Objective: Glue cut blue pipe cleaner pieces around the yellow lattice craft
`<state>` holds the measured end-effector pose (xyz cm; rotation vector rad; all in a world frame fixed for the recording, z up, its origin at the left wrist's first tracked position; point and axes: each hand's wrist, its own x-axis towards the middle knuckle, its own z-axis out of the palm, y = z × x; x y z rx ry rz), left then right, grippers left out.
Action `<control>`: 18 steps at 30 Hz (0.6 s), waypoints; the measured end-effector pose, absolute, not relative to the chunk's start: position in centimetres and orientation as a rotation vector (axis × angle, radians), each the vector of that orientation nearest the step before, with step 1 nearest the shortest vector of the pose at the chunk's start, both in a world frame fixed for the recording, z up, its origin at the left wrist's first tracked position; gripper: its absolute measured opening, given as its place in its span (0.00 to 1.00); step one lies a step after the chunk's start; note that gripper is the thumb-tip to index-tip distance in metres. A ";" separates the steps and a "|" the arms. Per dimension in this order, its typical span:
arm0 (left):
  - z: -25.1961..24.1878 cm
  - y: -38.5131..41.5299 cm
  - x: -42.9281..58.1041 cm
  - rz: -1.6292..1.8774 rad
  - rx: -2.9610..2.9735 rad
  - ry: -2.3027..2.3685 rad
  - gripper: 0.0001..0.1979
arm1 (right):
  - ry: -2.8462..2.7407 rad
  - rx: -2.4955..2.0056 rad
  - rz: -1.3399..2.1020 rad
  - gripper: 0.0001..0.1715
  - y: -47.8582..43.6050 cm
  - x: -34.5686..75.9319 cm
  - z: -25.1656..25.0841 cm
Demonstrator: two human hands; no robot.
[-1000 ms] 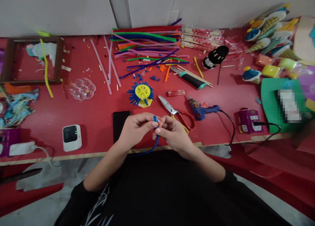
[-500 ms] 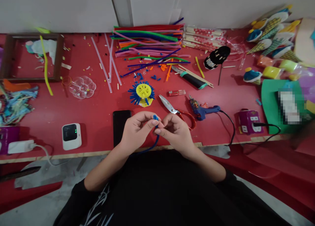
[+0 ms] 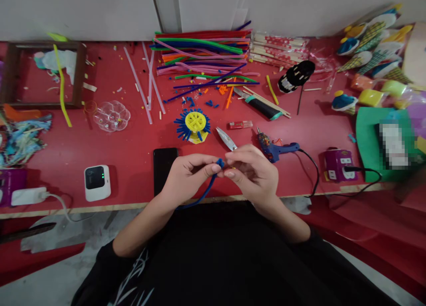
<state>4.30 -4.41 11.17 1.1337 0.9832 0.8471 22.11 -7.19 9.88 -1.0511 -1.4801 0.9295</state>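
Head view: a blue pipe cleaner [image 3: 207, 191] is pinched at its tip over the worktop [image 3: 133, 141] edge.
The left hand [image 3: 186, 176] and right hand [image 3: 255, 172] each close thumb and forefinger on that tip, while the tail droops toward the lap. The end looks mid-bend, and shaping it further calls for a tight, close pinch.

Red table [image 3: 133, 164] — phone [image 3: 164, 166], scissors [image 3: 226, 139], glue gun [image 3: 274, 148], yellow-blue wheel [image 3: 195, 125], straws [image 3: 203, 53]

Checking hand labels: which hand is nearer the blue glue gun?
Right. The right hand is close beside the blue glue gun, on its near left. The left hand is farther left, beyond the right; both pinch a blue pipe cleaner.
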 end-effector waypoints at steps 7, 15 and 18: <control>11.5 -4.1 4.1 0.790 1.092 0.899 0.12 | -1.607 -1.043 0.772 0.19 -6.2 22.3 11.2; 10.2 -4.0 3.7 0.739 1.091 0.888 0.13 | -1.563 -1.009 0.928 0.18 -6.4 21.5 10.1; 9.8 -3.8 3.4 0.716 1.109 0.896 0.11 | -1.614 -0.970 0.929 0.18 -6.0 21.4 9.8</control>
